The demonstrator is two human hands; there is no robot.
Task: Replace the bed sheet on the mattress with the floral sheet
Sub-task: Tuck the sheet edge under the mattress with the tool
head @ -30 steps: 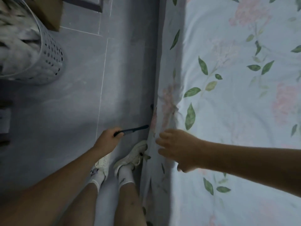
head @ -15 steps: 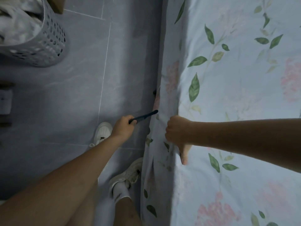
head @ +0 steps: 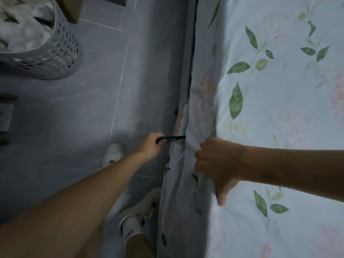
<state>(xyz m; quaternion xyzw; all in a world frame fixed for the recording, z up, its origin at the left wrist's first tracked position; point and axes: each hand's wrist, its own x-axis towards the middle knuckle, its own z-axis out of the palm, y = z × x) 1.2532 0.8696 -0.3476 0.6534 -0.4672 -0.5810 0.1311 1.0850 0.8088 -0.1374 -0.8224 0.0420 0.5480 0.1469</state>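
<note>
Pinching a thin toothed comb [head: 171, 139], left hand [head: 150, 146] meets soft floral sheet [head: 260, 108].

Perforated grey laundry basket [head: 55, 58] holding crumpled fabric [head: 22, 27], grey tiled floor [head: 93, 108], white sneakers [head: 113, 153]

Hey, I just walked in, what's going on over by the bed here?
A person is standing beside the bed, fitting the floral sheet over the mattress. The left hand holds a dark comb with its tip against the hanging edge of the sheet. The right hand grips the sheet at the mattress edge, thumb pointing down. A perforated laundry basket with bundled fabric in it stands on the grey floor nearby.
</note>
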